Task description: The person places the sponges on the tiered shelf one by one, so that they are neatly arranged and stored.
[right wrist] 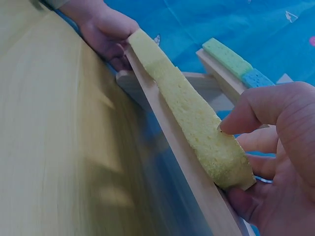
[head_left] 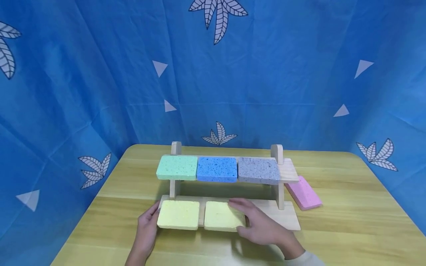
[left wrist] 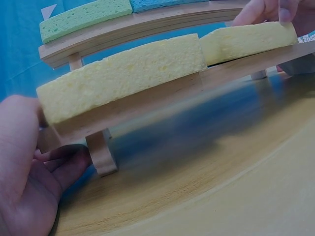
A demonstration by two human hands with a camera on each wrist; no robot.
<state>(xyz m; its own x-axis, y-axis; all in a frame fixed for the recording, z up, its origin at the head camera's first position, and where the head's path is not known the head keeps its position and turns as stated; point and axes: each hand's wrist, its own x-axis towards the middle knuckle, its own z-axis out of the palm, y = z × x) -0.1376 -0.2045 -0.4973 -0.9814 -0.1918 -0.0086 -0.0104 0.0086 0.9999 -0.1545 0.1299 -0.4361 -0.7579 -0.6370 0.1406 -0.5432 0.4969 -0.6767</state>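
A two-tier wooden rack (head_left: pixel 266 217) stands on the table. My left hand (head_left: pixel 147 225) grips the left end of its lower board; in the left wrist view the fingers curl beneath the board, beside a short foot (left wrist: pixel 102 153). Close to that hand lies one yellow sponge (head_left: pixel 178 215) on the lower tier. My right hand (head_left: pixel 259 225) holds a second yellow sponge (head_left: pixel 221 216), to the right of the first, by its right end between fingers and thumb. In the right wrist view, this sponge (right wrist: pixel 197 128) lies along the board's front edge.
On the upper tier, a green sponge (head_left: pixel 177 167), a blue sponge (head_left: pixel 217 169) and a grey sponge (head_left: pixel 259 170) sit in a row. A pink sponge (head_left: pixel 304 194) lies on the table (head_left: pixel 359 214) right of the rack. Blue patterned cloth (head_left: pixel 286 74) hangs behind.
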